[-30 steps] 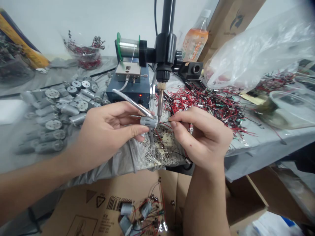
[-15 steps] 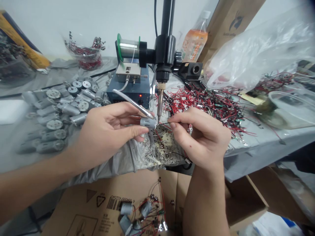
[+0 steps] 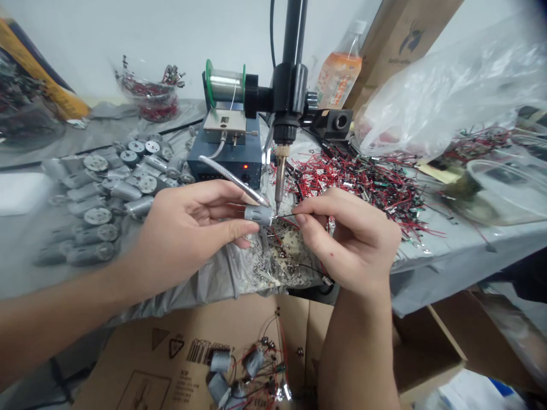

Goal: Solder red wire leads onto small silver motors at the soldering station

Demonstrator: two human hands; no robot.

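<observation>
Pinching the small grey motor (image 3: 258,214) by its rigid can, the left hand (image 3: 188,230) holds it just under the soldering iron tip (image 3: 278,200), while the right hand (image 3: 350,239) is closed on a thin, floppy wire lead (image 3: 285,216) near its end.

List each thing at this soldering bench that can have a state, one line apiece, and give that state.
left hand: shut on the small motor, holding it at the iron's tip
right hand: pinching a thin wire against the motor
soldering iron: clamped upright, tip down
solder feeder box: red light on
solder spool: partly wound
orange bottle: upright, capped
cardboard box: open, finished motors inside
</observation>
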